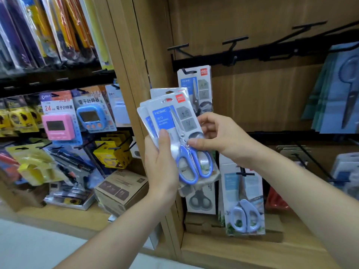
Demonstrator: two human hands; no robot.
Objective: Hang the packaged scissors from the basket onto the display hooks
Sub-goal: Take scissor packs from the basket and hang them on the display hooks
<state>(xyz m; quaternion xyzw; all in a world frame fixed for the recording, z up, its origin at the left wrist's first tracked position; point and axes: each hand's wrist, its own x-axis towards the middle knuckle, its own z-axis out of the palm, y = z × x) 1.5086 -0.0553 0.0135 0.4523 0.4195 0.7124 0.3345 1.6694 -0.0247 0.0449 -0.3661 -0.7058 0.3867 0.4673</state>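
- The left hand [161, 164] gripped a fanned stack of packaged scissors [150, 121] from below. Its fingers curled behind the cards and its thumb pressed flat on the face of the top one.
- The right hand [215, 136] pinched the front pack [174, 115] at its right edge, with the thumb on the clear blister near the scissors' pivot and the fingers curled behind.
- Judging by these grips, the step in hand was separating one pack from the stack, ready for hanging.
- The next move would call for sliding the front pack free and raising it. The slot at its top edge would then need lining up with a hook tip before the pack was pushed back along the prong.
- The front pack was a pale grey card with a blue panel reading HOME and a red brand square in its top corner. A clear blister covered steel blades and blue loop handles [194, 167], which pointed down.
- The stack was held upright in front of a wooden upright [134, 74], below and to the left of the hooks. The basket was out of view.
- Just behind the stack, a hung pack [204, 82] of the same kind sat on the leftmost hook of a black rail [252, 52].
- The next display hooks [235, 40] to its right stood bare.
- Left of the upright hung a pink timer [57, 126] and a blue timer [90, 117] among other carded goods.
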